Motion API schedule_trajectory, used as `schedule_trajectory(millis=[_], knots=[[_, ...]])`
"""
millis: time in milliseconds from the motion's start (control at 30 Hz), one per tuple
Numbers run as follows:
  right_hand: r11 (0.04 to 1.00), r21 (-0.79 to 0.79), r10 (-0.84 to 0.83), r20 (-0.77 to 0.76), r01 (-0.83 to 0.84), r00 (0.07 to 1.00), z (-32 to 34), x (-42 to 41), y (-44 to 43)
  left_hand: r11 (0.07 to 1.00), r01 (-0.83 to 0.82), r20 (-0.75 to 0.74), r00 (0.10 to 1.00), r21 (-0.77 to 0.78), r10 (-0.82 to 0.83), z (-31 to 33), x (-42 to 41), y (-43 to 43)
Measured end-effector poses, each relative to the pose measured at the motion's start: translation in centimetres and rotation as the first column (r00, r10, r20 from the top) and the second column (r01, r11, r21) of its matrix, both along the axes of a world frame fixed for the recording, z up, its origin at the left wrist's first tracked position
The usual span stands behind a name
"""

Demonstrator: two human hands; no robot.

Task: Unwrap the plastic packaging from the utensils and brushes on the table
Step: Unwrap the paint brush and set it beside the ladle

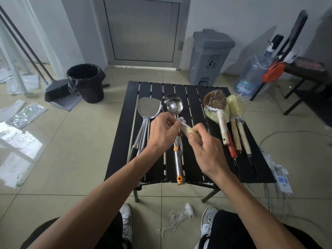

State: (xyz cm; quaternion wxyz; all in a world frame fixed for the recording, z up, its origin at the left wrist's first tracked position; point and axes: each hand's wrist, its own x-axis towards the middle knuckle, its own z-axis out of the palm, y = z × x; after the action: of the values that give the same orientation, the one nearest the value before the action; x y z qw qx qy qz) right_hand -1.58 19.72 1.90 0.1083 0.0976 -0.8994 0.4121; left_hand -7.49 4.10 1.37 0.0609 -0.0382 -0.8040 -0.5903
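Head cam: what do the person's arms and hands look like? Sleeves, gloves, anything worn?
Both forearms are bare up to the frame edge, with no sleeves in view. The left hand and right hand carry no gloves, and no watch, ring or wristband shows. Fingers are uncovered.

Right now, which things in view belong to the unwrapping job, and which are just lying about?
Job:
- wrapped utensil held by left hand and right hand
- wrapped brushes
- spatula
- ladles
- table
- discarded wrap

Lying about:
- black bin
- grey pedal bin
- water bottle
- dustpan
- power strip
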Motion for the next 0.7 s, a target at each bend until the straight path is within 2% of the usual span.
schedule_trajectory(millis=[133,200,300,400,567,700], knots=[[0.982,-0.181,-0.034,0.141,0.059,0.989,-0.1,-0.4,0.9,0.949,0.132,0.070,0.985,0.288,-0.158,-0.1,0.3,-0.3],[0.967,-0.248,0.006,0.243,0.056,0.970,-0.5,-0.6,1.2,0.920,0.167,0.090,0.973,0.355,-0.212,-0.4,0.5,0.1],[0.934,-0.348,0.044,0.342,0.083,0.939,-0.7,-1.1,1.2,0.937,0.175,0.095,0.973,0.302,-0.212,-0.6,0.4,0.5],[0.919,-0.375,0.034,0.390,0.124,0.920,-1.1,-1.7,1.4,0.945,0.154,0.131,0.971,0.289,-0.199,-0.7,-0.1,1.0],[0.948,-0.272,-0.035,0.425,0.165,0.905,-2.1,-3.1,1.4,0.960,0.134,0.192,0.964,0.247,-0.184,-1.6,-0.9,1.9],[0.967,-0.180,-0.097,0.389,0.179,0.916,-2.1,-4.5,1.6,0.968,0.157,0.207,0.958,0.197,-0.197,-2.1,-1.6,2.1]])
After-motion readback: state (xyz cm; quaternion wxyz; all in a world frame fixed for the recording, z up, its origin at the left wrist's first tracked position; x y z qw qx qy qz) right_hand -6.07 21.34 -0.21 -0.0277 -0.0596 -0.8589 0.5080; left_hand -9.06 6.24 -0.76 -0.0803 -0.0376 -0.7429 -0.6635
